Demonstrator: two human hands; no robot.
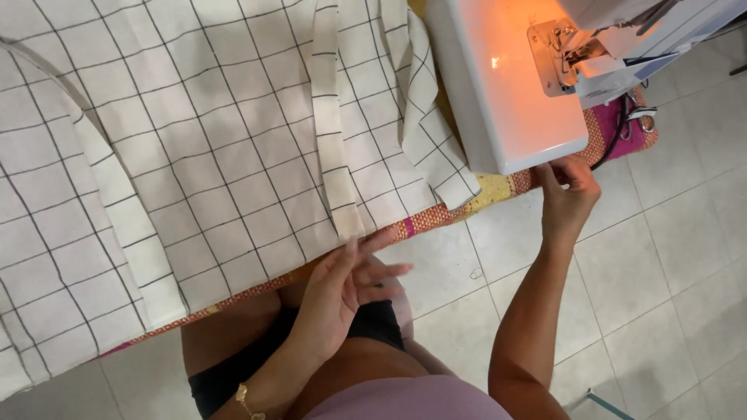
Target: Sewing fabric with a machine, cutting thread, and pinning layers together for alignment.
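From the head camera, the left hand [342,284] rests with fingers spread loose at the edge of the checked white fabric [194,155], touching a hanging strip [334,155]. The right hand [568,194] curls its fingers around the near corner of the white sewing machine [498,85], fabric just beside it.

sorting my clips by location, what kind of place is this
Probably a home sewing corner. A white sewing machine with its lamp lit sits on a table under a woven cloth, checked fabric is spread beside it, and the floor is plain pale tile. The left hand touches the fabric's edge; the right hand is at the machine's corner.
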